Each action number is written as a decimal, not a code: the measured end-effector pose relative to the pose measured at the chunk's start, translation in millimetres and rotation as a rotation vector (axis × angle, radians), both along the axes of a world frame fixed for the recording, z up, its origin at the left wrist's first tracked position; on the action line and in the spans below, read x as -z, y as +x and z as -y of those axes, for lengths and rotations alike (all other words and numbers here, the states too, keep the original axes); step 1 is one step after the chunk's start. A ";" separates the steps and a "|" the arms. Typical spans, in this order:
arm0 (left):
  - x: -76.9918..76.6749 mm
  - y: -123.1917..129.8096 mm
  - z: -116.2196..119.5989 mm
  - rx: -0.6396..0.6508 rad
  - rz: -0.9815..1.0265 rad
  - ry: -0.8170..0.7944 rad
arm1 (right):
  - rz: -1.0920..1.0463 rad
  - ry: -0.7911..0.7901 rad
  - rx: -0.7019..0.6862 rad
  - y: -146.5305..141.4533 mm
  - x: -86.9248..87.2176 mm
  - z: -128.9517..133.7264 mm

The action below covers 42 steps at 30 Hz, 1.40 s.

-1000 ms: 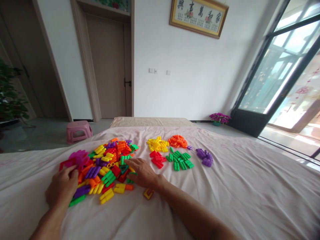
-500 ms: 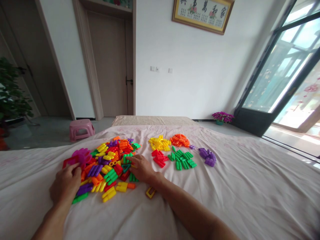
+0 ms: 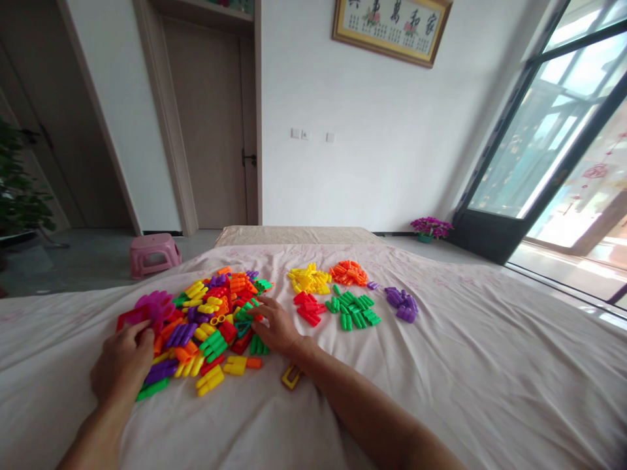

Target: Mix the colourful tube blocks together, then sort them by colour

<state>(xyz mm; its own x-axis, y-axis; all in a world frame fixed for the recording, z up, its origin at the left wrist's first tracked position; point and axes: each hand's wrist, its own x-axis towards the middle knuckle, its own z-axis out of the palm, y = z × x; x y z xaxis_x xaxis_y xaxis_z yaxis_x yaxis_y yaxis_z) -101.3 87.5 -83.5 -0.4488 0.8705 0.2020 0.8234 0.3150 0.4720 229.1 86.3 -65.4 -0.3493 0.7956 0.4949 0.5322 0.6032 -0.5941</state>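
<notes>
A mixed heap of plastic building blocks [image 3: 210, 320] in red, yellow, green, orange and purple lies on the cloth. My left hand [image 3: 125, 359] rests at its left edge, fingers curled beside a red frame-like piece [image 3: 126, 318] and a magenta flower-shaped piece [image 3: 155, 307]; whatever its fingertips hold is hidden. On the heap's right side, my right hand [image 3: 277, 326] has its fingers closed about a green block [image 3: 245, 311]. A yellow rectangular piece [image 3: 290, 377] lies under the right wrist, partly covered.
Separate piles stand right of the heap: yellow blocks [image 3: 309, 279], orange blocks [image 3: 349, 273], red blocks [image 3: 308, 308], green blocks [image 3: 353, 309] and purple blocks [image 3: 402, 304]. A wrinkled pale cloth [image 3: 470, 365] covers the surface. Beyond it are a pink stool [image 3: 155, 254] and a flowerpot [image 3: 425, 239].
The view has shifted slightly, moving everything a little left. The green block at my right fingers has tilted and sits a bit lower. My left hand stays at the heap's left edge.
</notes>
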 end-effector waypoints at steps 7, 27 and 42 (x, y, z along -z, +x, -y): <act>-10.2 9.4 6.3 -0.049 0.055 -0.007 | -0.003 0.028 -0.084 -0.5 1.9 -2.8; -3.7 3.3 0.9 -0.050 0.029 -0.018 | -0.372 -0.103 0.298 62.2 -27.0 -26.5; -6.3 6.6 3.4 -0.059 0.023 -0.015 | 0.315 -0.257 0.514 159.4 -74.0 -15.9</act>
<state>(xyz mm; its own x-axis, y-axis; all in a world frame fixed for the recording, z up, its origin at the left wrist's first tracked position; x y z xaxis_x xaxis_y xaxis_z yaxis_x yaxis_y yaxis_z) -94.8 84.2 -77.2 -0.5035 0.8455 0.1780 0.7925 0.3698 0.4849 388.5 102.1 8.5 0.0097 0.9792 0.2027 0.8868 0.0852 -0.4542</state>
